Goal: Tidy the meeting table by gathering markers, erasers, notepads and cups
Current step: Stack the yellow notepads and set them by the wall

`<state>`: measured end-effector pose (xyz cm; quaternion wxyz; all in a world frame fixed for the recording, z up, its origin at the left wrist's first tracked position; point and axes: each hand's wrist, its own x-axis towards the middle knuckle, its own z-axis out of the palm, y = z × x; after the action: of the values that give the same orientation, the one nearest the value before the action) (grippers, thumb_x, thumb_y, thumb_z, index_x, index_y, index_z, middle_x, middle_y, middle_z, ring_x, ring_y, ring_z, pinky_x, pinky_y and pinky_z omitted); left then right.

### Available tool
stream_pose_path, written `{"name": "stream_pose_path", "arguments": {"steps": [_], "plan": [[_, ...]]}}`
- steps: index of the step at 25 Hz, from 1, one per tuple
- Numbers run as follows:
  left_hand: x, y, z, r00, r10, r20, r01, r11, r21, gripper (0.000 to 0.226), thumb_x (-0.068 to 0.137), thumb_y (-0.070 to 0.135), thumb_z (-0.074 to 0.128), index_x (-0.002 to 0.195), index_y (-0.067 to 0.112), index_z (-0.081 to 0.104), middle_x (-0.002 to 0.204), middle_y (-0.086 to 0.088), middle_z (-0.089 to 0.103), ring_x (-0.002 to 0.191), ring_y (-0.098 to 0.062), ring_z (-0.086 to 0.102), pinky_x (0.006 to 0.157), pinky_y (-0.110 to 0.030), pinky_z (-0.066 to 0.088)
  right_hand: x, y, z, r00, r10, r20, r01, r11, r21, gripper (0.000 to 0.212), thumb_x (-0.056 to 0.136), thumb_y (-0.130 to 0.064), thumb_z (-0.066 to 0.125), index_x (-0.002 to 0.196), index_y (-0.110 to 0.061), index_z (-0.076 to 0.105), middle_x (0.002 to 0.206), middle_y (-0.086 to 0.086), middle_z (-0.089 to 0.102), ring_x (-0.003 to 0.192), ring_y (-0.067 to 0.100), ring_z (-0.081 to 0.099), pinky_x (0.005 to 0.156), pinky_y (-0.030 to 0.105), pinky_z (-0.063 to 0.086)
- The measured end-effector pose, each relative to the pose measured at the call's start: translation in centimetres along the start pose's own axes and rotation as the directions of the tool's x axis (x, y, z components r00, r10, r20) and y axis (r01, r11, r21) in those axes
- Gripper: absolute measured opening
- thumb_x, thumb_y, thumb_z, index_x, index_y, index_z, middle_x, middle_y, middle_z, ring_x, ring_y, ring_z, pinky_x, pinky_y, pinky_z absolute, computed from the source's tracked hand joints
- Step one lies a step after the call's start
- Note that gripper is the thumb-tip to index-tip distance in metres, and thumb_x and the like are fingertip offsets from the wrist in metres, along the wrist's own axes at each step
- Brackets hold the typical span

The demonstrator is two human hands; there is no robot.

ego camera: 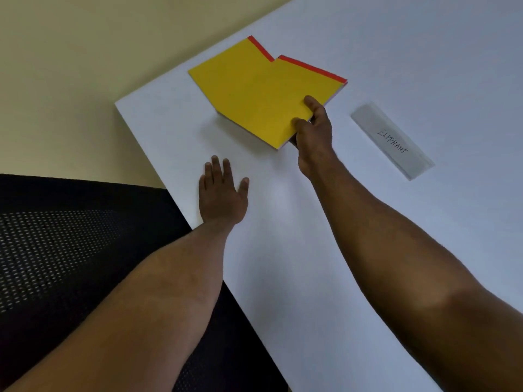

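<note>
Notepads in yellow covers with red binding strips sit near the far corner of a white meeting table (pixel 283 250), where a person standing over it has both bare arms stretched out. The upper notepad (pixel 285 100) lies partly across the lower notepad (pixel 226 69), turned at a different angle so that the two red strips form a stepped line along their far edges. The right hand (pixel 312 131) is pinching the near corner of the upper notepad, thumb pressed on the cover and the other fingers tucked beneath it, and that corner appears raised a little off the tabletop, with a faint shadow under it. The left hand (pixel 222 193) rests flat on the table just inside its left edge, fingers spread and extended, gripping nothing; it lies near the notepads but apart from them. To the right of the notepads, well clear of both hands, a long grey strip lies at a slant on the table, a label (pixel 392 140) with the word "ELEPHANT" handwritten on it in dark ink. Beyond the table's left edge, a black mesh chair (pixel 70 250) stands close against it, beneath the left forearm, over a pale beige floor (pixel 85 66).
</note>
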<state>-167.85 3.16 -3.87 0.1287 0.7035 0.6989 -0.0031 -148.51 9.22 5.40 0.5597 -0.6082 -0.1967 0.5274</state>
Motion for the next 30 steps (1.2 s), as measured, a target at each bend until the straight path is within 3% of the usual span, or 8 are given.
{"name": "stream_pose_path", "arguments": {"steps": [4, 10, 14, 17, 20, 22, 30], "plan": [[0.1, -0.5, 1.1, 0.989, 0.010, -0.150, -0.010, 1.000, 0.004, 0.072, 0.098, 0.055, 0.023, 0.155, 0.011, 0.020, 0.163, -0.013, 0.014, 0.150, -0.029, 0.014, 0.121, -0.043, 0.016, 3.7, 1.7, 4.3, 0.998, 0.042, 0.044, -0.045, 0.998, 0.046, 0.057, 0.091, 0.006, 0.046, 0.138, -0.025, 0.045, 0.131, 0.003, 0.042, 0.111, 0.025, 0.052, 0.089, 0.045, 0.055], [0.2, -0.5, 1.8, 0.978, -0.013, -0.210, 0.011, 1.000, -0.010, 0.067, 0.099, 0.051, 0.026, 0.155, 0.015, 0.022, 0.164, -0.008, 0.013, 0.151, -0.025, 0.012, 0.121, -0.043, 0.016, 7.8, 2.5, 9.2, 0.997, 0.061, 0.035, -0.065, 0.991, 0.115, 0.059, 0.086, 0.008, 0.047, 0.132, -0.029, 0.049, 0.119, -0.001, 0.044, 0.093, 0.016, 0.052, 0.091, 0.048, 0.053], [0.3, -0.4, 1.9, 0.974, -0.024, -0.224, 0.030, 0.999, 0.022, 0.067, 0.100, 0.052, 0.028, 0.156, 0.018, 0.020, 0.164, -0.006, 0.012, 0.151, -0.024, 0.011, 0.122, -0.041, 0.014, 9.2, 2.1, 11.1, 0.996, 0.081, 0.027, -0.082, 0.996, 0.039, 0.056, 0.085, 0.008, 0.044, 0.131, -0.023, 0.045, 0.102, 0.000, 0.046, 0.079, 0.015, 0.049, 0.064, 0.034, 0.049], [0.3, -0.4, 1.9, 0.974, -0.031, -0.225, 0.034, 0.999, 0.011, 0.066, 0.099, 0.052, 0.028, 0.156, 0.019, 0.020, 0.164, -0.005, 0.011, 0.152, -0.023, 0.010, 0.122, -0.041, 0.014, 9.4, 2.1, 11.6, 0.993, 0.100, 0.056, -0.091, 0.985, -0.147, 0.065, 0.087, 0.002, 0.047, 0.143, -0.025, 0.028, 0.099, 0.002, 0.047, 0.076, 0.014, 0.049, 0.058, 0.027, 0.042], [0.2, -0.4, 1.8, 0.974, -0.034, -0.222, 0.037, 0.999, 0.009, 0.067, 0.099, 0.054, 0.025, 0.156, 0.020, 0.019, 0.165, -0.004, 0.010, 0.152, -0.022, 0.008, 0.122, -0.042, 0.015, 9.8, 1.2, 11.6, 0.988, 0.155, 0.001, -0.149, 0.953, -0.265, 0.082, 0.089, -0.003, 0.047, 0.151, -0.030, 0.002, 0.083, 0.001, 0.043, 0.072, 0.017, 0.050, 0.067, 0.033, 0.046], [0.2, -0.4, 1.8, 0.975, -0.035, -0.220, 0.038, 0.999, 0.008, 0.067, 0.099, 0.054, 0.024, 0.156, 0.020, 0.018, 0.165, -0.003, 0.009, 0.152, -0.022, 0.008, 0.122, -0.042, 0.015, 10.0, 0.6, 11.6, 0.987, 0.154, -0.033, -0.157, 0.947, -0.279, 0.086, 0.088, -0.003, 0.047, 0.151, -0.031, -0.004, 0.083, 0.004, 0.043, 0.071, 0.018, 0.050, 0.071, 0.035, 0.048], [0.3, -0.5, 2.0, 0.975, -0.039, -0.217, 0.043, 0.999, 0.015, 0.067, 0.099, 0.054, 0.026, 0.157, 0.021, 0.017, 0.165, -0.002, 0.008, 0.152, -0.022, 0.007, 0.122, -0.042, 0.014, 10.2, 1.3, 12.4, 0.994, 0.106, -0.013, -0.107, 0.982, -0.156, 0.084, 0.083, 0.007, 0.047, 0.147, -0.033, 0.010, 0.085, 0.003, 0.049, 0.074, 0.020, 0.054, 0.062, 0.032, 0.050]]}}
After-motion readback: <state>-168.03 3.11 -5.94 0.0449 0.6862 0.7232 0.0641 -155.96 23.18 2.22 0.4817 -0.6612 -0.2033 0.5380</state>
